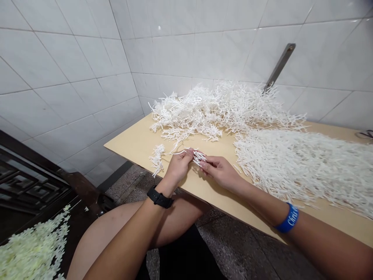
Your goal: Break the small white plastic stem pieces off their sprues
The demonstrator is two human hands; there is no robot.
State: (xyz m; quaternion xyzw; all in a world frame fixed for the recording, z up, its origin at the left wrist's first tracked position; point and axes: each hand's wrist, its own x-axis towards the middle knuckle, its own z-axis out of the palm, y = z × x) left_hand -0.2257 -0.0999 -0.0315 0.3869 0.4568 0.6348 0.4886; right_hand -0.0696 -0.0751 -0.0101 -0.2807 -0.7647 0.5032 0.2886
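Observation:
My left hand (179, 167) is closed on a small white branched plastic sprig (199, 156), just above the near edge of the table. From the other side, the thumb and fingers of my right hand (220, 171) pinch the tips of the same sprig. A thin white stem (176, 153) runs out to the left behind my left hand. Left of that hand, a separate white branched sprig (157, 160) lies at the table's edge. Part of the held sprig is hidden by my fingers.
A big heap of white branched sprigs (210, 107) lies along the tiled wall. Loose short white pieces (303, 167) spread over the right of the wooden table (131, 142). A metal bracket (279, 67) is against the wall. Pale yellow-green flowers (35, 249) lie low on the left.

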